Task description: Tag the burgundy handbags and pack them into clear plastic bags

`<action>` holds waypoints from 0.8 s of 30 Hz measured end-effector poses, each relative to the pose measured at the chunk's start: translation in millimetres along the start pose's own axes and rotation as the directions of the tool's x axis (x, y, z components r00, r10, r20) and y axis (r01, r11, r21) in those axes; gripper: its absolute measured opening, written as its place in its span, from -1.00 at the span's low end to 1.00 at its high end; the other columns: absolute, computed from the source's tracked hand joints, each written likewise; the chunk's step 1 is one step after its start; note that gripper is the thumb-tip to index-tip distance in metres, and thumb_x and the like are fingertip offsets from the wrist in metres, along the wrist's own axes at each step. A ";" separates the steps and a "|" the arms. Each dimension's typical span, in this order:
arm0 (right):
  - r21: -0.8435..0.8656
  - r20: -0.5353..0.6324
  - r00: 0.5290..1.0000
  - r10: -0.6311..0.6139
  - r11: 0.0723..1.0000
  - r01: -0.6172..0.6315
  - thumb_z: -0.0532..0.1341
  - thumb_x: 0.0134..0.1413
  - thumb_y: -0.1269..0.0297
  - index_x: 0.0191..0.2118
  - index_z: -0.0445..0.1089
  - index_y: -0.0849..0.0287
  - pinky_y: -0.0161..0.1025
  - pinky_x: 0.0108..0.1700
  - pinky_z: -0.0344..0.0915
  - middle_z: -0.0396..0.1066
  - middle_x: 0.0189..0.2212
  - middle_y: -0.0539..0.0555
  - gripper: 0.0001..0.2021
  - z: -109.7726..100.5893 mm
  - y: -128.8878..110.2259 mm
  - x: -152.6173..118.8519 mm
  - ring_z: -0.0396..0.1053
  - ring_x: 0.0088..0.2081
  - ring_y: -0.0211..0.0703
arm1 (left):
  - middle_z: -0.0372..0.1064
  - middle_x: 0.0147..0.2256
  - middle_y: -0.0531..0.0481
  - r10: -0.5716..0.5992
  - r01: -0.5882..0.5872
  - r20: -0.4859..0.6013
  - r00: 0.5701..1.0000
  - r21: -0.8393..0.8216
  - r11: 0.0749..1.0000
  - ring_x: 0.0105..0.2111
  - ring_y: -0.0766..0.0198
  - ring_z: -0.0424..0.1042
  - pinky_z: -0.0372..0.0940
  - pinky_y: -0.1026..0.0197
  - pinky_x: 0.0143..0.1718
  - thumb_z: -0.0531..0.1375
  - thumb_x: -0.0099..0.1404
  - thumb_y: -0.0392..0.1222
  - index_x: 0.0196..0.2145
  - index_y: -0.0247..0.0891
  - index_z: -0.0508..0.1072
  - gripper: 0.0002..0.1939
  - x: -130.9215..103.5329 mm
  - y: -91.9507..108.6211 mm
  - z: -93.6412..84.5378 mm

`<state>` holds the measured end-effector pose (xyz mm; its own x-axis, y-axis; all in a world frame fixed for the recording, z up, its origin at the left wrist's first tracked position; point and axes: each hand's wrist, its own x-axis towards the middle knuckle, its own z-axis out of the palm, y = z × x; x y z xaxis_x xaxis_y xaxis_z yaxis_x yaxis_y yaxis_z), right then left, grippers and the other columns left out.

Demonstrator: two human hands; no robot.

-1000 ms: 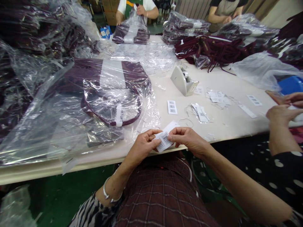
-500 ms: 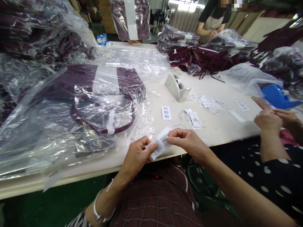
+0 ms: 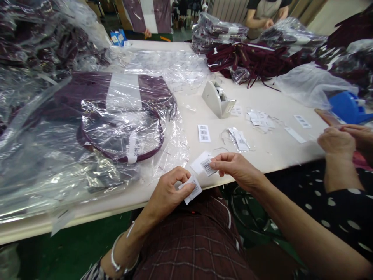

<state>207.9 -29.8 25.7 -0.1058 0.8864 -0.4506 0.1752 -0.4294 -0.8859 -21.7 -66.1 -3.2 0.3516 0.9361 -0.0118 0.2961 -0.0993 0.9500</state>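
Observation:
My left hand (image 3: 171, 191) pinches a white barcode label (image 3: 192, 189) between thumb and fingers at the table's front edge. Just right of it, my right hand (image 3: 233, 166) grips another barcode sticker (image 3: 208, 167) by its edge. A blank white piece of paper (image 3: 199, 163) lies behind that sticker; whether it is attached I cannot tell. Beyond my hands a sheet of barcode labels (image 3: 204, 133) rests on the table, with a small pile of hang tags (image 3: 239, 140) to its right. A maroon bag in clear plastic (image 3: 96, 89) lies to the left.
A grey tape dispenser (image 3: 218, 100) stands mid-table. More tags (image 3: 260, 118) and a blue dispenser (image 3: 348, 107) are to the right, near a co-worker's hands (image 3: 338, 140). Maroon straps (image 3: 247, 58) and bagged goods (image 3: 220, 31) are heaped behind. Another wrapped pile (image 3: 52, 39) rises at left.
My hands have drawn slightly apart. The labels that overlapped between them are now separate, one in each hand. The view has tilted down a little.

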 end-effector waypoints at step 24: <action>0.212 -0.081 0.996 0.041 0.977 -0.023 0.43 -0.21 0.00 -0.37 0.44 0.18 -0.33 -0.57 -0.08 0.22 -0.68 -0.10 -0.63 36.8 14.9 -31.2 0.04 -0.64 -0.39 | 0.26 -0.50 0.10 -0.071 0.037 -0.170 0.983 -0.197 0.980 -0.46 0.38 0.23 0.14 0.32 -0.39 0.22 0.26 -0.20 -0.55 -0.25 0.29 -0.74 -12.5 4.6 37.2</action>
<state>177.7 -70.2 22.5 -0.0190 0.8793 -0.4758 -0.0344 -0.4762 -0.8787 8.3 -90.9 -10.2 0.1740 0.9844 -0.0261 0.1281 0.0036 0.9918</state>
